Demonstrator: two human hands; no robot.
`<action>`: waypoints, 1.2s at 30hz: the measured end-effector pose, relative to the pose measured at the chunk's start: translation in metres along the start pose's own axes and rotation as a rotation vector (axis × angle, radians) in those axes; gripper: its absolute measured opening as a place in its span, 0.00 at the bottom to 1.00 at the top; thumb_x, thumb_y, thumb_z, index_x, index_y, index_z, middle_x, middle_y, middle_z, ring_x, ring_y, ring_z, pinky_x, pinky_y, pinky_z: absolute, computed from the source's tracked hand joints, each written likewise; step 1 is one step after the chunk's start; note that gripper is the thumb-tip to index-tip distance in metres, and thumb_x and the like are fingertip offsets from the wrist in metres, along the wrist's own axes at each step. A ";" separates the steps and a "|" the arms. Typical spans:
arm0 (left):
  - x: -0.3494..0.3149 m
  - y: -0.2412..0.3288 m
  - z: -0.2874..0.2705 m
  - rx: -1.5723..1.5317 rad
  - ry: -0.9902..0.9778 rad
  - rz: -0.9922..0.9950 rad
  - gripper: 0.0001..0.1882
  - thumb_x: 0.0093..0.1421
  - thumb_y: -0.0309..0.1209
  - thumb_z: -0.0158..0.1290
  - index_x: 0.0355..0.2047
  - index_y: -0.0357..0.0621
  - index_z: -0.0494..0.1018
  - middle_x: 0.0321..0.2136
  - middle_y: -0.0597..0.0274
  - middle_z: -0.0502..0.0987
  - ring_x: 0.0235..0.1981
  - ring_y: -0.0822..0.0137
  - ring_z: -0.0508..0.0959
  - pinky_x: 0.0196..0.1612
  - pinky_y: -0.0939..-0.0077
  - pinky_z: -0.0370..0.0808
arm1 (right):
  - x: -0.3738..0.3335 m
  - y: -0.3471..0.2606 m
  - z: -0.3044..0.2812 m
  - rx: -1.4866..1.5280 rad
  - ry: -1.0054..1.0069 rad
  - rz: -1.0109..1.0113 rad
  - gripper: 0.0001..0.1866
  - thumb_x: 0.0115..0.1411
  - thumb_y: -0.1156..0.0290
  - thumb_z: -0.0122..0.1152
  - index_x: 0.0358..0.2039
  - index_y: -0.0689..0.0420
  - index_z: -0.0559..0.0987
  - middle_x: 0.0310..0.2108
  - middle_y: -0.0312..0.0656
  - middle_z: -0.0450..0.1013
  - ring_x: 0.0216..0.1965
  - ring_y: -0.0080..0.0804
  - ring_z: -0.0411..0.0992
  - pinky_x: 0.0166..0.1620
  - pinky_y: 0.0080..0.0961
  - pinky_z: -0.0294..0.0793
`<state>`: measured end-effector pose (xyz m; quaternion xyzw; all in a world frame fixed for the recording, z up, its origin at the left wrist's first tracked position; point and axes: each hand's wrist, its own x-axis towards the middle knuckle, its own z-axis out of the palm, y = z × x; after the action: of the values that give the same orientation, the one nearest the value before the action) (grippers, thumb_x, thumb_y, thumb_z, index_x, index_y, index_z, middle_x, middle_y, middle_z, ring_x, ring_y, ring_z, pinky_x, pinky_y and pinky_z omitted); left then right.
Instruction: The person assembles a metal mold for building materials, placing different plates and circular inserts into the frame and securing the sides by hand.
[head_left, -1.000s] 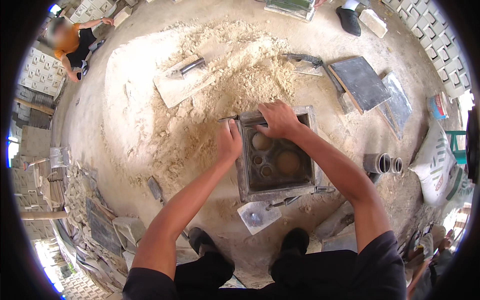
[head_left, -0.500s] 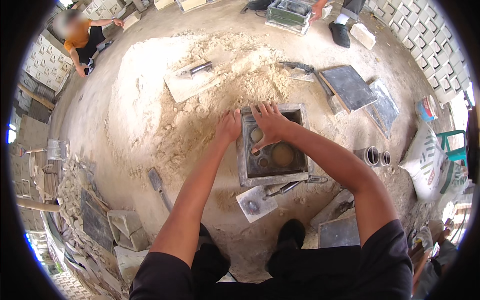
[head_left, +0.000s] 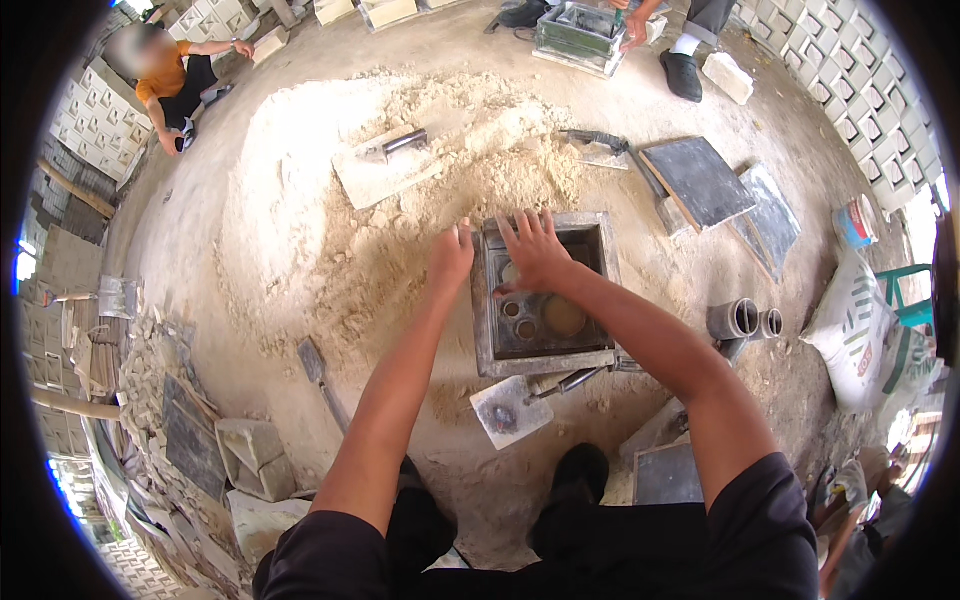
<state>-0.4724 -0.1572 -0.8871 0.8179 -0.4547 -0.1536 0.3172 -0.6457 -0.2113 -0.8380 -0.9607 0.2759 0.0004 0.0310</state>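
A rectangular metal mould box (head_left: 545, 362) sits on the dusty floor before me. Inside it is a dark plate with round holes and a larger round disc (head_left: 564, 315). My right hand (head_left: 537, 258) reaches over the box with its fingers spread toward the far wall and its thumb near the holes. At the box's upper left corner is my left hand (head_left: 452, 257), its fingers curled in; whatever they may hold is hidden. A flat square trowel (head_left: 510, 412) with a metal handle lies at the near side of the box.
A pale powder heap (head_left: 320, 170) with a larger flat trowel (head_left: 380, 172) on it spreads beyond my left hand. Dark boards (head_left: 697, 180), short pipe pieces (head_left: 735, 318) and a white sack (head_left: 850, 335) are at right. A small shovel (head_left: 315, 362) lies left. Two people work at the far side.
My right hand has shifted slightly inside the box, uncovering more of the small holes. My left hand has drawn a little away from the box's left edge.
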 end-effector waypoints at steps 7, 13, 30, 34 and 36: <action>-0.003 -0.050 -0.010 -0.170 -0.159 0.402 0.17 0.57 0.24 0.50 0.48 0.38 0.71 0.45 0.42 0.74 0.50 0.44 0.72 0.52 0.58 0.70 | -0.003 0.008 0.008 -0.122 0.077 -0.093 0.65 0.41 0.35 0.68 0.67 0.63 0.47 0.61 0.59 0.54 0.64 0.54 0.52 0.66 0.57 0.45; 0.016 -0.038 -0.028 0.281 -0.302 0.439 0.22 0.53 0.21 0.51 0.51 0.42 0.70 0.51 0.48 0.70 0.55 0.47 0.69 0.57 0.59 0.68 | 0.008 0.005 0.002 -0.059 0.081 -0.036 0.58 0.46 0.43 0.69 0.66 0.62 0.50 0.57 0.53 0.60 0.62 0.48 0.57 0.64 0.51 0.51; 0.024 -0.056 -0.043 -0.092 -0.432 0.312 0.24 0.59 0.23 0.47 0.56 0.51 0.69 0.46 0.45 0.76 0.47 0.50 0.77 0.49 0.65 0.72 | 0.023 0.003 0.014 0.105 0.271 0.005 0.43 0.48 0.45 0.68 0.56 0.61 0.65 0.48 0.46 0.66 0.54 0.43 0.62 0.60 0.45 0.54; 0.035 -0.062 -0.043 -0.209 -0.480 0.358 0.20 0.62 0.25 0.47 0.55 0.51 0.71 0.42 0.47 0.78 0.44 0.54 0.78 0.48 0.67 0.72 | 0.024 0.003 0.011 0.149 0.211 0.054 0.41 0.48 0.46 0.68 0.54 0.60 0.66 0.47 0.46 0.66 0.52 0.43 0.63 0.59 0.43 0.55; 0.040 -0.058 -0.043 -0.223 -0.525 0.346 0.19 0.62 0.26 0.47 0.54 0.52 0.72 0.40 0.49 0.79 0.42 0.56 0.79 0.46 0.67 0.72 | 0.028 0.007 0.012 0.133 0.182 0.089 0.38 0.48 0.49 0.68 0.52 0.60 0.67 0.46 0.47 0.67 0.52 0.43 0.64 0.57 0.43 0.57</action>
<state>-0.3899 -0.1518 -0.8915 0.6215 -0.6333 -0.3517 0.2982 -0.6254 -0.2311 -0.8507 -0.9393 0.3195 -0.1037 0.0697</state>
